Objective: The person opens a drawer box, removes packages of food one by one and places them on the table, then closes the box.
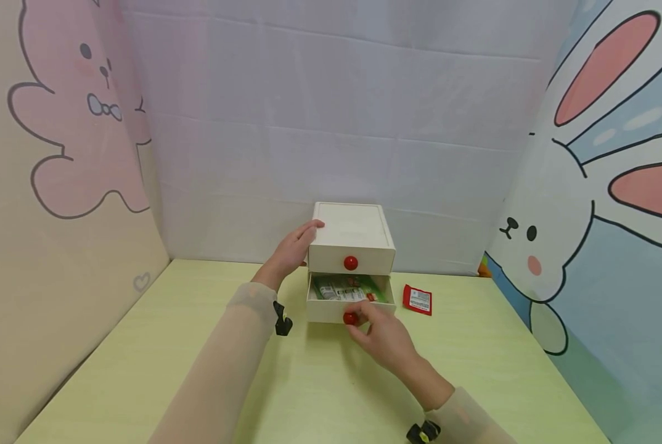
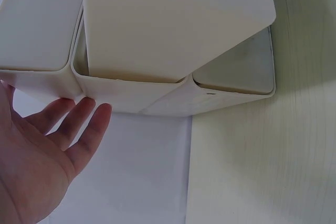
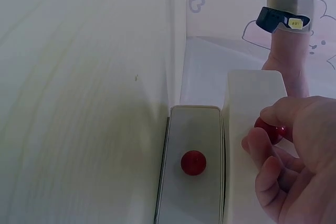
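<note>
A white drawer cabinet [image 1: 349, 227] stands at the back of the table. Its middle drawer [image 1: 322, 311] is pulled out, showing green-and-white packets [image 1: 342, 290] inside. My right hand [image 1: 388, 341] pinches this drawer's round red knob [image 3: 273, 132] between thumb and fingers. Against the cabinet's left side rests my left hand [image 1: 291, 251], one finger over the top edge; its fingers look extended in the left wrist view. The top drawer [image 1: 325, 259] is closed, with its own red knob [image 1: 351, 263]. Under the pulled-out drawer, the lower drawer [image 3: 194, 129] is closed.
A small red packet [image 1: 418, 300] with a white label lies on the table [image 1: 469, 345] right of the cabinet. Behind is a white cloth wall [image 1: 331, 123]; printed side panels [image 1: 630, 296] stand left and right.
</note>
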{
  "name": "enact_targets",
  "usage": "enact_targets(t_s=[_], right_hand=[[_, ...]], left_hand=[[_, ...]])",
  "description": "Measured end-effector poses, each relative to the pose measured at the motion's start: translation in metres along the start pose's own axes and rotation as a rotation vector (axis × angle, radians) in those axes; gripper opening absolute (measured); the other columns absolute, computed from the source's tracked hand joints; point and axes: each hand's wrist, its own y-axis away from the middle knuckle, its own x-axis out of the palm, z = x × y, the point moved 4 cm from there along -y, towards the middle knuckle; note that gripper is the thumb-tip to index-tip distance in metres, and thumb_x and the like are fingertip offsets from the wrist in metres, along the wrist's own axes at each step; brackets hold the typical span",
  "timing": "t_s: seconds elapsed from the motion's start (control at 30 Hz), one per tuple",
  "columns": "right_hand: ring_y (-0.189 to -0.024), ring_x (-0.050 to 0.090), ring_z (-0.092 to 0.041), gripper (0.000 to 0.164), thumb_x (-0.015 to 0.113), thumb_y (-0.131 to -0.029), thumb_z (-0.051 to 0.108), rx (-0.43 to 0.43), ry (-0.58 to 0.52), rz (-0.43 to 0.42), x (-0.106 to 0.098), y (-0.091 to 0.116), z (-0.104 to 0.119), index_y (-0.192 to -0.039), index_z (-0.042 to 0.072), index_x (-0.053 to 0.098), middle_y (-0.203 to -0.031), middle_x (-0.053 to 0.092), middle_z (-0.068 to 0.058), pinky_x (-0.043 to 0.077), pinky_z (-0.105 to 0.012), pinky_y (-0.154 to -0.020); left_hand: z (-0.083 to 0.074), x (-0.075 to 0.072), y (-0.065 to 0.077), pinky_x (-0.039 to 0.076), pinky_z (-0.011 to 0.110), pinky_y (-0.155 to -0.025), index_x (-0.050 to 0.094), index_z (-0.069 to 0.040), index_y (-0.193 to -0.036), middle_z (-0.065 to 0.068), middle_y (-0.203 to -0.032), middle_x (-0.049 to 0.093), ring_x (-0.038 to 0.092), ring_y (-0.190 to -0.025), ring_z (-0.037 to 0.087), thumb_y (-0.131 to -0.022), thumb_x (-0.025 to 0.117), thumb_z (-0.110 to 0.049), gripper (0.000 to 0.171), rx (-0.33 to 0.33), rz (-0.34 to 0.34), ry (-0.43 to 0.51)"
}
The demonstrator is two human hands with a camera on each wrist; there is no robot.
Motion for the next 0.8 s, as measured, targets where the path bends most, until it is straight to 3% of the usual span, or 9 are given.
enact_targets(t_s=[0.8], right_hand=[[-0.076,0.062,-0.005,0.027,0.084,-0.095,0.010,-0.016,0.006,-0.017,-0.001,0.011,0.005,-0.119,0.020,0.073,-0.098,0.079,0.006,0.048,-0.021,-0.063]], left_hand=[[-0.001,0.001,0.000,0.057,0.059,-0.100,0.051,-0.038,-0.161,0.009,-0.168,0.048,0.061,-0.133,0.040,-0.117,0.032,-0.057,0.051,0.004,-0.004,-0.010]])
